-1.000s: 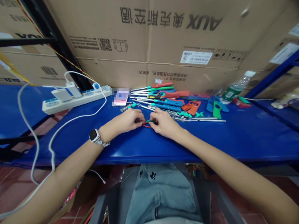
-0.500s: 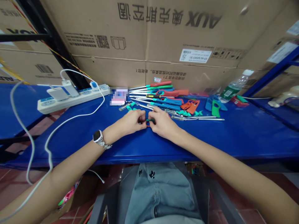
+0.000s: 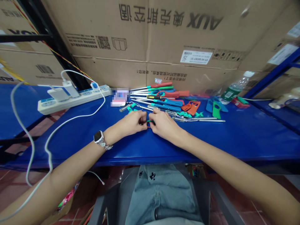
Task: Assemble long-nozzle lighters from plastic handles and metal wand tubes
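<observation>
At the middle of the blue table, my left hand and my right hand meet with bent, closed fingers. Between the fingertips shows a small piece with a thin green part and a red part; most of it is hidden, so its kind cannot be told. Just beyond my knuckles lie several long-nosed lighters with blue, red and green handles and silver tubes. Loose orange handle pieces, small teal parts and bare metal tubes are to the right of them.
A white power strip with plugs and a white cable occupies the left side. Cardboard boxes rise behind the blue table. Toward the back right are a plastic bottle and a green handle piece.
Both hands stay in almost the same place, fingers still pinched together. Slightly less of the green part shows between them; the things on the table have not moved.
</observation>
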Motion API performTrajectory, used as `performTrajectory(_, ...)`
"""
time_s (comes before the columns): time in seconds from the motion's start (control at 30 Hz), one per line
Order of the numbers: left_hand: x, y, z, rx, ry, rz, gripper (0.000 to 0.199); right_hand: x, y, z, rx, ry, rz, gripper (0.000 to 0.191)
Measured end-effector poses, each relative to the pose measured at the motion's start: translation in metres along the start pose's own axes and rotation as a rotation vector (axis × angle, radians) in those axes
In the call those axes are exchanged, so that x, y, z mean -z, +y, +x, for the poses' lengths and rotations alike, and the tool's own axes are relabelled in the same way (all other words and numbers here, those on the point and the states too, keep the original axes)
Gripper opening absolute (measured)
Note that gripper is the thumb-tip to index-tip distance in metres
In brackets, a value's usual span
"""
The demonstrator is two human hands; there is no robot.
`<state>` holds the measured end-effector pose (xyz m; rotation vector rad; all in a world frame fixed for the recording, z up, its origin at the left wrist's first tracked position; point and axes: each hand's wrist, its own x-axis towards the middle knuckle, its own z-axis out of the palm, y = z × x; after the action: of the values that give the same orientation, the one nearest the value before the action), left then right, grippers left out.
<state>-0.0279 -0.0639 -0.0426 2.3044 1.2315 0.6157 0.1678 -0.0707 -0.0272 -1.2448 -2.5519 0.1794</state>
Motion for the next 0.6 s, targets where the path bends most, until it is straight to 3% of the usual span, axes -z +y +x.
performTrajectory(0.17, 0.0044, -0.0025, -0.0029, -0.031, -0.031, -0.04, 0.014, -0.0019, -0.0001, 0.0, -0.035, 0.023, 0.032, 0.011)
performTrajectory(0.4, 0.0043, -0.0033, -0.0021, 0.008, -0.028, -0.009, 0.015, 0.003, -0.0044, 0.0035, 0.008, -0.049, -0.067, 0.022)
performTrajectory(0.6, 0.0092, -0.0034, -0.0029, -0.019, -0.037, 0.052, 0.011, 0.0049, 0.0029, 0.0039, 0.042, -0.064, -0.049, 0.016)
